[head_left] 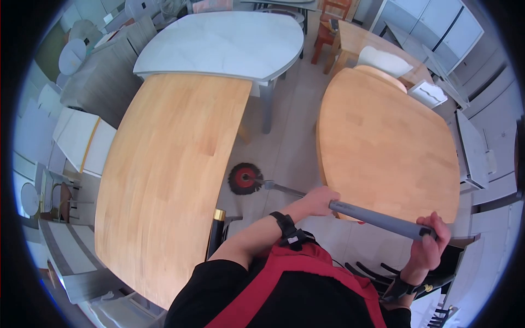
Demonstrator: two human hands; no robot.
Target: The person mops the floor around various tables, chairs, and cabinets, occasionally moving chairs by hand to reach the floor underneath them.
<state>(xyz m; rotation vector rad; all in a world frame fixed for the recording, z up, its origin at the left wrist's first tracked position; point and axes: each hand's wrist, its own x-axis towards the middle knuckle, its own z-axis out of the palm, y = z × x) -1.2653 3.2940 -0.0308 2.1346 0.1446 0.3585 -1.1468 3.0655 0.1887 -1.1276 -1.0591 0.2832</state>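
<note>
Head camera view, curved by a wide lens, looking down over the person's own chest at a tiled floor between tables. At the far left, a large left wooden table with a pale, bare top fills much of the frame. Above it, farther away, stands a white table with a rounded edge. Just beside the near right edge of the left wooden table, a black post with a gold cap rises from below. To the right of that, in the gap between the two wooden tables, a round red and black mop head lies flat on the floor. A mop handle, thin metal near the head and thicker grey higher up, slants from it toward the lower right. The left hand wraps the handle partway up, fingers closed around it, with a black strap on the wrist. Behind the handle, the right wooden table, rounded and bare, fills the right middle. The right hand grips the top end of the handle near that table's near edge, fingers curled tight around it, a black strap on this wrist too. At the bottom centre, black sleeves and a red garment show. White cabinets line the upper right.
</note>
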